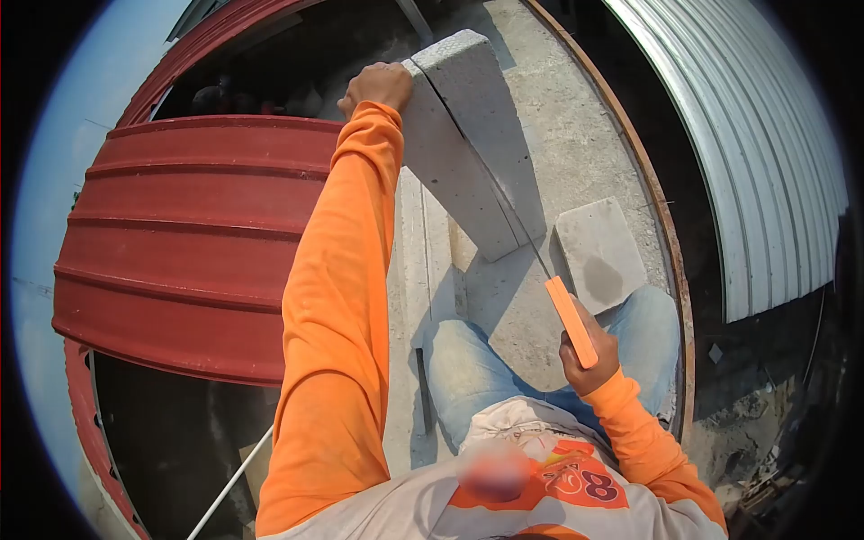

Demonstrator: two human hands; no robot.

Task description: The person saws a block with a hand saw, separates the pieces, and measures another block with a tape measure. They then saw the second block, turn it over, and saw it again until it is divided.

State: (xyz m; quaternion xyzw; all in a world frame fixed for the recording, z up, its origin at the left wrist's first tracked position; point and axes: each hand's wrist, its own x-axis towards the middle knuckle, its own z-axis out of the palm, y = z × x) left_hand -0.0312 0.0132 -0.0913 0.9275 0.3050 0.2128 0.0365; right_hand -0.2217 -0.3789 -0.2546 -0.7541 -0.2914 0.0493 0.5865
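Near us, the right hand is closed tight around the orange handle of a saw; its thin blade runs up into the big grey block. The left hand grips the block's far top edge, left of the cut; a small grey piece lies flat on the right, beside the block.

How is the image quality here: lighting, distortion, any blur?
Head view: hard sunlight, crisp shadows on the concrete slab; strong fisheye bending the red roofing, black corner vignette; a blurred patch low centre; left hand and right hand sharp.
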